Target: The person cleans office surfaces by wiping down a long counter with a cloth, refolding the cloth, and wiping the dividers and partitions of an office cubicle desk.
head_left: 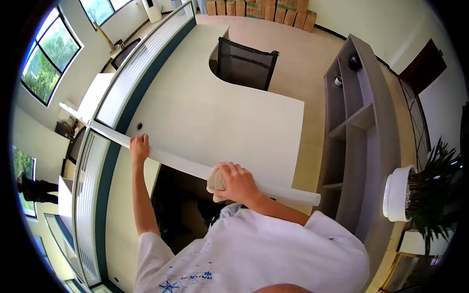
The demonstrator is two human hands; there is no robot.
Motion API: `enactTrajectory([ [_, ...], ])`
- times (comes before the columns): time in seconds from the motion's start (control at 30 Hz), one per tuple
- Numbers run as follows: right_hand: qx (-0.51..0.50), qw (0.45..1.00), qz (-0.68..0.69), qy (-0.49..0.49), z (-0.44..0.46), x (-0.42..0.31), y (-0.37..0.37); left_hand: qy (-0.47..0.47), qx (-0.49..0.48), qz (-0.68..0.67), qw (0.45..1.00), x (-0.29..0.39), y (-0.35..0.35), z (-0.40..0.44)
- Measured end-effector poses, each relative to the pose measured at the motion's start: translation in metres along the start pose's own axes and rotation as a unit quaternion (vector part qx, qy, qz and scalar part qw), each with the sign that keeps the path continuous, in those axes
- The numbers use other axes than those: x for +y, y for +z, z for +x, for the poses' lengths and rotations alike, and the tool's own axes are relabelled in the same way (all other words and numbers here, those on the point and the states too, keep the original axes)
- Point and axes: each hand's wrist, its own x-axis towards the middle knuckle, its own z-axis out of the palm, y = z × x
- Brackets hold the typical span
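Observation:
My right hand (238,183) is wrapped round a folded beige cloth (215,181), which rests against the white top rail (185,165) of a low partition. Further left along the same rail, my left hand (139,146) grips its upper edge with curled fingers. Beyond the rail lies a white desk (220,124) with a round cable hole (139,126) near its left side. The palm of my right hand and part of the cloth are hidden.
A black mesh chair (246,63) stands behind the desk. To the right are a grey shelf unit (359,127) and a potted plant in a white pot (399,193). Cardboard boxes (266,10) line the far wall. A person (39,188) is at the far left.

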Motion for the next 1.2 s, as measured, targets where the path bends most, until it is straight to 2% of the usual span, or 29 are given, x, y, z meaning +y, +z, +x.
enactTrajectory([
  [0.03,0.020,1.000,0.008,0.003,-0.012,0.008,-0.010,0.016,-0.013,-0.004,1.000,-0.001,-0.001,0.001],
  [0.13,0.012,0.999,-0.019,0.026,-0.047,0.033,-0.040,-0.009,0.031,-0.035,0.999,0.011,-0.005,-0.004],
  [0.23,-0.020,0.998,-0.042,0.048,-0.050,0.032,-0.050,-0.043,0.027,-0.051,0.997,0.010,-0.005,-0.001],
  [0.47,0.018,0.999,-0.031,-0.007,0.034,-0.019,0.018,-0.052,0.012,-0.048,0.997,0.010,-0.008,-0.002],
  [0.57,-0.049,0.999,-0.018,-0.003,0.054,-0.031,0.027,-0.007,0.083,-0.028,0.996,0.011,0.000,-0.006],
  [0.67,-0.048,0.999,0.016,0.012,0.039,-0.025,0.013,-0.031,-0.006,0.007,0.999,0.011,-0.008,-0.003],
  [0.73,-0.006,1.000,0.008,0.009,0.012,-0.006,0.002,0.007,0.045,-0.039,0.998,0.016,-0.009,-0.007],
  [0.8,0.010,1.000,0.002,0.026,-0.015,0.012,-0.020,0.017,0.030,-0.028,0.999,0.006,-0.003,-0.003],
  [0.9,0.006,0.999,-0.015,0.044,-0.050,0.032,-0.049,-0.042,0.023,-0.067,0.997,-0.002,0.004,0.001],
  [0.93,0.011,0.999,-0.021,0.041,-0.048,0.034,-0.050,-0.088,0.017,-0.077,0.993,0.010,-0.004,0.001],
  [1.03,-0.028,0.998,-0.019,0.060,-0.024,0.018,-0.041,-0.085,0.035,-0.077,0.993,0.017,-0.009,-0.001],
  [1.2,0.025,0.999,0.001,-0.039,0.038,-0.017,0.012,-0.036,0.063,-0.055,0.996,0.024,-0.013,-0.008],
])
